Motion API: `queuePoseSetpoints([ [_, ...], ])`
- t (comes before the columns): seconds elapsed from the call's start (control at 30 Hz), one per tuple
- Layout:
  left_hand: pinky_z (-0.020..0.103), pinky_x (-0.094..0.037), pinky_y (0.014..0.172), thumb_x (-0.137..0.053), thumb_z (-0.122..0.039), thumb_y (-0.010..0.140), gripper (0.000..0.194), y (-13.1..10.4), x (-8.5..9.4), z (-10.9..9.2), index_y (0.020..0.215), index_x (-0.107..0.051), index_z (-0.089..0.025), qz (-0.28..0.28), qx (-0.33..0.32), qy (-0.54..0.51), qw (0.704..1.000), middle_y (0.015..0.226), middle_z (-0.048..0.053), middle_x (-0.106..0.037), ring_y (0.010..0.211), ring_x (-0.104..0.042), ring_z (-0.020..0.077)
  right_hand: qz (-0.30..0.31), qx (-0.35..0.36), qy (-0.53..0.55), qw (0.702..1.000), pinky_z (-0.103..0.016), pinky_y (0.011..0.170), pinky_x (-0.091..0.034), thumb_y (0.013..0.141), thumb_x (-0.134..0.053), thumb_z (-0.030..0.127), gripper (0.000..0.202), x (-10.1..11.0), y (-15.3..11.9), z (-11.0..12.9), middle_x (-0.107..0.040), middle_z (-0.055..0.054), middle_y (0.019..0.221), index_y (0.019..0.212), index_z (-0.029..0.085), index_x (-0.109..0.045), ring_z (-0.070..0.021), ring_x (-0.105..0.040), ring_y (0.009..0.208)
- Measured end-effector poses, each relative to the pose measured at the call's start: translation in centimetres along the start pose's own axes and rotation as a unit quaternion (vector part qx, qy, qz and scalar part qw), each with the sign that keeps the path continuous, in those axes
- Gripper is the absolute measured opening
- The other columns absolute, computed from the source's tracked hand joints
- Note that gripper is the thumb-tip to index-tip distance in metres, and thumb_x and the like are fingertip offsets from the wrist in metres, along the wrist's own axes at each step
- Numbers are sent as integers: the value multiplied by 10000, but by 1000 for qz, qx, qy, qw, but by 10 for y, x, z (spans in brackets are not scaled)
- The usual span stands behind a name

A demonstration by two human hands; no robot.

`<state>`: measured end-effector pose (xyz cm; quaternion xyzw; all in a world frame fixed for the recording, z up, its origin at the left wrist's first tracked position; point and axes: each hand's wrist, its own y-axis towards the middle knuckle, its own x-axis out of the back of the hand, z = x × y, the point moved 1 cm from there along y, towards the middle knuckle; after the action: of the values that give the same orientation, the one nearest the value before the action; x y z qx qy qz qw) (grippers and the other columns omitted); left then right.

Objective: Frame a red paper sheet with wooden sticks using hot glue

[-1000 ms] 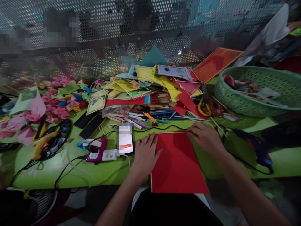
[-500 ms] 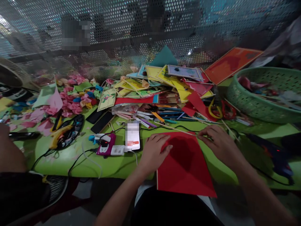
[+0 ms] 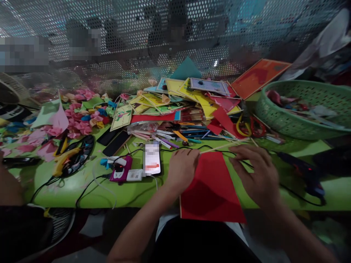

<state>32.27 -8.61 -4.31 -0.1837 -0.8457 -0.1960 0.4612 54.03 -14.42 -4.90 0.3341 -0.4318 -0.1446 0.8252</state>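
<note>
A red card point(image 3: 212, 190) with a pale strip along its left edge lies over the table's front edge, before my body. My left hand point(image 3: 182, 170) is at its upper left corner, fingers closed around the near end of a thin wooden stick point(image 3: 223, 145). The stick slants up to the right above the card's top edge; its grip point is hidden by the fingers. To the right of the card, my right hand point(image 3: 255, 173) hovers with thumb and fingers apart, holding nothing visible.
A glue gun point(image 3: 301, 171) with a red light lies at right, below a green basket point(image 3: 296, 124). A lit phone point(image 3: 152, 159) and a purple power strip point(image 3: 120, 170) with cables are left. Pens, scissors point(image 3: 244, 126) and framed cards pile behind. Another person's arm point(image 3: 9, 182) is far left.
My right hand has opened and moved away from the stick. The stick now tilts up to the right, its near end at my left hand. The view has shifted slightly.
</note>
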Motion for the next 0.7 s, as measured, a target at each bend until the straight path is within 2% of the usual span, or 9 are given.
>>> queuePoseSetpoints([
  [0.03, 398, -492, 929, -451, -210, 1079, 264, -1, 1, 2, 1096, -715, -199, 1, -14, 56, 998, 1042, 80, -765, 999, -689, 255, -7, 27, -33, 999, -408, 926, -534, 965, -660, 142, 371, 7, 4, -1, -692, -99, 1223, 1312, 271, -648, -259, -668, 1073],
  [0.1, 375, -490, 870, -480, -182, 1064, 230, -3, -2, 3, 1120, -702, -204, 12, -30, 116, 993, 1027, 77, -749, 987, -674, 254, 19, 83, -98, 992, -428, 945, -508, 961, -675, 146, 406, 13, 9, -3, -694, -108, 1269, 1346, 273, -658, -277, -662, 1098],
  [0.27, 369, -495, 816, -513, -187, 1053, 200, -6, -16, 0, 1072, -711, -204, 33, -41, 137, 989, 989, 57, -737, 934, -663, 249, 107, 150, -137, 973, -386, 799, -464, 987, -654, 189, 168, 0, 5, -13, -772, -80, 1037, 1114, 219, -761, -237, -672, 892],
  [0.33, 388, -508, 853, -525, -229, 1060, 199, -7, -17, 2, 1146, -703, -212, 23, -51, 118, 991, 1050, 55, -739, 972, -662, 252, 127, 147, -130, 972, -381, 785, -452, 1003, -630, 206, 141, -8, 2, -21, -778, -76, 987, 1047, 208, -764, -234, -666, 868],
  [0.4, 416, -508, 935, -555, -250, 1052, 242, -12, -14, 8, 1267, -664, -226, -23, -39, 99, 994, 1185, 62, -726, 1083, -645, 262, 145, 131, -118, 974, -384, 796, -455, 1021, -595, 224, 166, -14, 0, -31, -776, -79, 963, 1009, 200, -758, -237, -663, 860],
  [0.47, 440, -486, 1023, -567, -226, 1042, 304, -19, -8, 17, 1342, -621, -224, -91, 9, 89, 992, 1307, 75, -691, 1194, -609, 270, 157, 114, -102, 976, -390, 806, -464, 1035, -559, 243, 207, -18, -2, -44, -774, -88, 949, 988, 193, -754, -244, -666, 860],
  [0.53, 447, -471, 1062, -557, -183, 1036, 300, -29, -3, 28, 1327, -624, -211, -134, 57, 87, 985, 1337, 82, -681, 1224, -597, 270, 168, 101, -93, 976, -399, 803, -472, 1044, -533, 265, 240, -23, -2, -56, -774, -91, 938, 981, 197, -753, -254, -672, 861],
  [0.6, 443, -482, 1049, -540, -170, 1039, 270, -39, -2, 35, 1284, -647, -206, -130, 72, 87, 985, 1305, 81, -696, 1199, -613, 266, 185, 94, -92, 974, -407, 795, -479, 1049, -519, 295, 259, -28, -2, -64, -773, -88, 934, 982, 206, -753, -262, -676, 865],
  [0.7, 422, -502, 1026, -507, -175, 1053, 263, -49, -5, 38, 1261, -666, -203, -79, 61, 84, 991, 1252, 73, -716, 1158, -634, 250, 203, 89, -92, 971, -421, 795, -492, 1054, -495, 337, 297, -38, -2, -68, -771, -93, 948, 989, 219, -760, -271, -675, 871],
])
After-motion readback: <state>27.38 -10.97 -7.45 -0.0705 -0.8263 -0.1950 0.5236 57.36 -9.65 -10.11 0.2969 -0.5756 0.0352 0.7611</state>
